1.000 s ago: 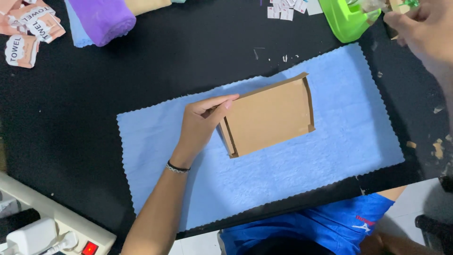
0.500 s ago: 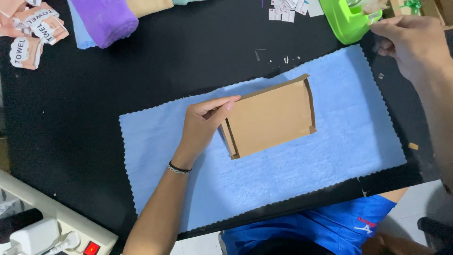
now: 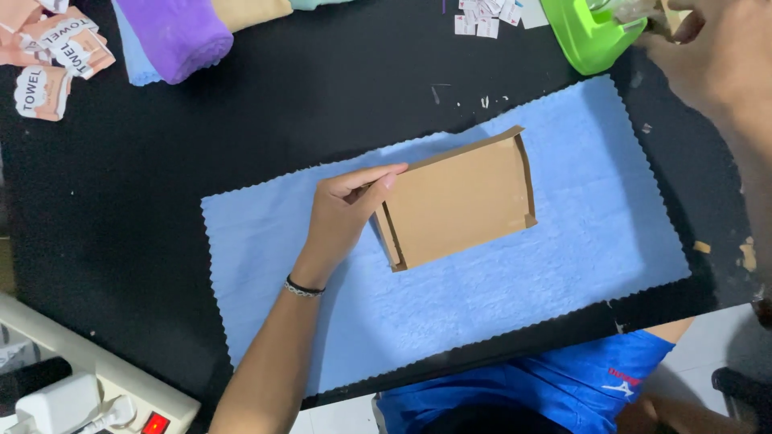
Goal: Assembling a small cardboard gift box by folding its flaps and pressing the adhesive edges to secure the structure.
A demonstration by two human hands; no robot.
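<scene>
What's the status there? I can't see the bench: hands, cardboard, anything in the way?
Left hand open, fingertips on cardboard piece. Right hand up at green tape dispenser, grip unclear. Cardboard flat on blue cloth. Nothing on top of it.

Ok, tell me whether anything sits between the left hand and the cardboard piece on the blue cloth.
Nothing visible does. The left hand already rests on the left edge of the cardboard piece, which lies flat on the blue cloth. The right hand is away at the top right, by the green dispenser.
</scene>
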